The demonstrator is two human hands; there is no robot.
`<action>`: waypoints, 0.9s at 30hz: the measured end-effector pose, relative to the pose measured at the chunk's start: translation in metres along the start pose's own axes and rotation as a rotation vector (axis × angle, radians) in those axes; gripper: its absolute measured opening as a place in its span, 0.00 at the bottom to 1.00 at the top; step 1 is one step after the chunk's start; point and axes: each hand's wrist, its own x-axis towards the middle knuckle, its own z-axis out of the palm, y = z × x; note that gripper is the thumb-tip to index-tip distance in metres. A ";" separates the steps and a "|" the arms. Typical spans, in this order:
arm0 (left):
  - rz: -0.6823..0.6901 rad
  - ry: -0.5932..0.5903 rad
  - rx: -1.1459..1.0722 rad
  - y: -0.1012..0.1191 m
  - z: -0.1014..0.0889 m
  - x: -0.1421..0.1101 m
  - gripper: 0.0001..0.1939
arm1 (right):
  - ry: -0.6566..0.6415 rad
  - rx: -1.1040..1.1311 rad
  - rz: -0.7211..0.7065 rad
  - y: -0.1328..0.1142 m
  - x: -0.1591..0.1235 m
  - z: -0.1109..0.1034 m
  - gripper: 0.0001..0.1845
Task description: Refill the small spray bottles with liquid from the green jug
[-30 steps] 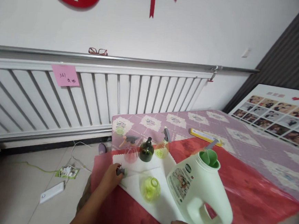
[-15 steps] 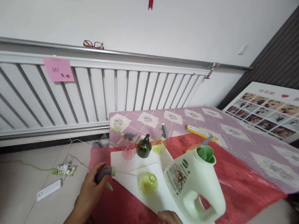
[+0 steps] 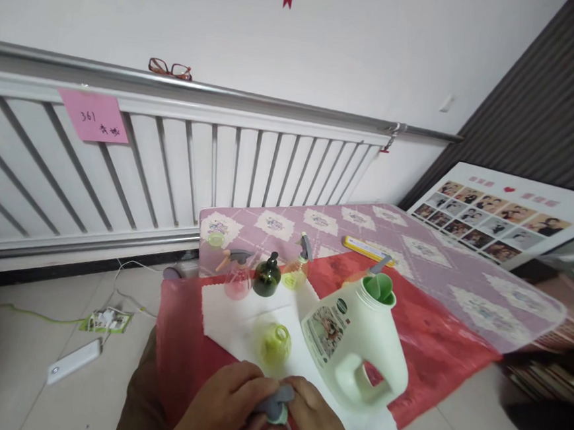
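Both hands meet at the bottom of the view around a grey spray-nozzle head (image 3: 276, 403). My left hand (image 3: 225, 399) is closed on it from the left. My right hand (image 3: 314, 421) pinches it from the right. Just beyond them an open-necked yellow-green round bottle (image 3: 275, 344) stands on a white cloth (image 3: 224, 313). A large pale-green detergent jug (image 3: 356, 340) with an open mouth stands to the right of it.
At the back of the cloth stand a pink spray bottle (image 3: 237, 280), a dark green pump bottle (image 3: 267, 277) and a yellow spray bottle (image 3: 296, 274). A red mat (image 3: 436, 339) covers the patterned table. A radiator (image 3: 171, 166) lines the wall. A white power bank (image 3: 72, 362) lies on the floor.
My left hand lifted the nozzle head off the cloth and brought it toward me. My right hand left the jug's base and joined it on the nozzle. The view tilted down and right.
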 end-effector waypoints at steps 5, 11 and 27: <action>0.097 0.106 -0.135 -0.001 0.007 0.004 0.23 | 0.038 0.152 0.005 0.014 0.003 -0.007 0.11; -0.306 0.355 -0.390 -0.039 0.015 0.007 0.29 | 0.596 0.414 0.342 0.044 0.011 -0.037 0.08; -0.526 0.209 -0.004 -0.083 0.124 0.015 0.46 | 0.710 0.338 0.237 0.057 0.063 -0.007 0.13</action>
